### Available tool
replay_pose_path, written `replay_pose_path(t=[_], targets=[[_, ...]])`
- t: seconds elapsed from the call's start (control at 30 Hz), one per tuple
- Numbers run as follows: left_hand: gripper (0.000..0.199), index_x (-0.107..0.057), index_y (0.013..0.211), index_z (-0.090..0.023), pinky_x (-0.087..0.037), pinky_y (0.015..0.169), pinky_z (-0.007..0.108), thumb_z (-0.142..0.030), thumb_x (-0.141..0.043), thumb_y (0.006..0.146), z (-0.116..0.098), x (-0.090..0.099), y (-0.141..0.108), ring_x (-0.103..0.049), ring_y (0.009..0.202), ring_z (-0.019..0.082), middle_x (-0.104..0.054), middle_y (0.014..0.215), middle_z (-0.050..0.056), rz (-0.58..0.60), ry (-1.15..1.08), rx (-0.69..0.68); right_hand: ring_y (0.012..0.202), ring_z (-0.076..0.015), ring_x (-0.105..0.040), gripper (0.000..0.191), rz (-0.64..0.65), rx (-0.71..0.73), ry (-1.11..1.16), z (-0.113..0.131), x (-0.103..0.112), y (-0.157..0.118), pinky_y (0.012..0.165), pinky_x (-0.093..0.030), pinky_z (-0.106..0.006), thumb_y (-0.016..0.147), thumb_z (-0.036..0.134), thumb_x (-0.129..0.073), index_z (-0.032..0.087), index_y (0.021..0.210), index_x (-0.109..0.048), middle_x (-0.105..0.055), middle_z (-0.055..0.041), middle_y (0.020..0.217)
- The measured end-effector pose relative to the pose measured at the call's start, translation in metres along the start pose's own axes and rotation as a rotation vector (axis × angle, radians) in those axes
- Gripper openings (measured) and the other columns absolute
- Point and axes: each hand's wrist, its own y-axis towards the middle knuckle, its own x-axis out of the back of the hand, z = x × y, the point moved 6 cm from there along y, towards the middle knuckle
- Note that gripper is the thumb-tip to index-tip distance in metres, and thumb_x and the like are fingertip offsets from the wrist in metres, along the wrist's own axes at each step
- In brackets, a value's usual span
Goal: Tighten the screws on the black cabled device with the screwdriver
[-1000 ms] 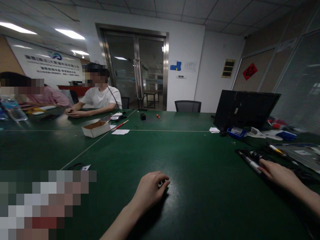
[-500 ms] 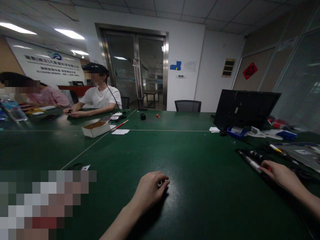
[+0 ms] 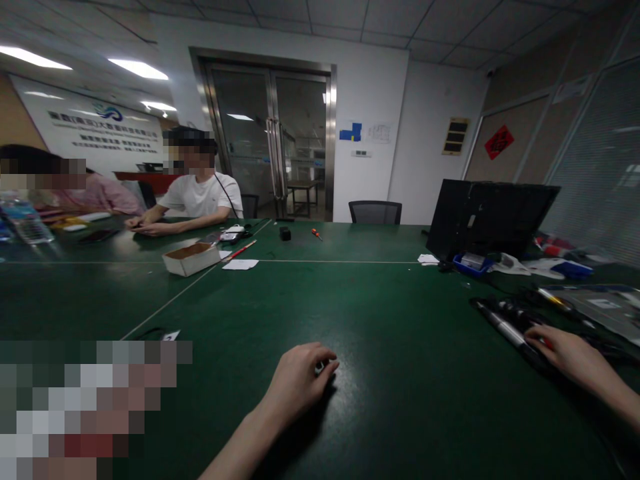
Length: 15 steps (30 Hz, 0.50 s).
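The far-right tray [image 3: 466,269] held a grey item [image 3: 475,261]. Both half-curled, the left hand [image 3: 303,371] touched the smooth table [image 3: 390,400], the right hand [image 3: 573,353] a red item [image 3: 548,343]; grip was indeterminable.

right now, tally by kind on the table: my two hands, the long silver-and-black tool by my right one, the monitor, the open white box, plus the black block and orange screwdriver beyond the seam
left hand plus right hand: 2
silver-and-black tool: 1
monitor: 1
open white box: 1
black block: 1
orange screwdriver: 1
total: 7
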Motion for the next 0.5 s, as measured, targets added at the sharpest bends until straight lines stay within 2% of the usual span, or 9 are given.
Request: replay_pose_path(t=[0.13,0.33,0.5], targets=[[0.028,-0.077,0.102,-0.02,-0.049,0.085,0.033,-0.031,-0.052,0.095,-0.001,0.001,-0.001,-0.068,0.09,0.022,-0.076,0.096,0.007,-0.001,0.007,0.004,0.099,-0.0305,-0.071,0.042,0.135,-0.062,0.037,-0.003,-0.003,0.005,0.08,-0.058,-0.038,0.093,0.027,-0.033,0.018,0.106,-0.072,-0.072,-0.0156,0.119],[0.028,-0.077,0.102,-0.021,-0.049,0.084,0.032,-0.032,-0.052,0.095,-0.001,0.001,0.0,-0.068,0.089,0.022,-0.076,0.096,0.007,0.008,0.0,0.006,0.105,-0.0325,-0.069,0.042,0.147,0.006,0.035,-0.011,-0.011,0.013,0.082,-0.057,-0.04,0.093,0.032,-0.035,0.018,0.109,-0.071,-0.069,-0.0169,0.124],[0.027,-0.077,0.102,-0.02,-0.049,0.083,0.032,-0.031,-0.053,0.095,-0.001,0.001,0.0,-0.068,0.09,0.022,-0.076,0.097,0.007,0.018,-0.006,0.012,0.103,-0.0325,-0.069,0.042,0.156,0.014,0.045,-0.007,-0.012,0.014,0.082,-0.056,-0.041,0.093,0.03,-0.035,0.017,0.108,-0.071,-0.069,-0.0177,0.121]])
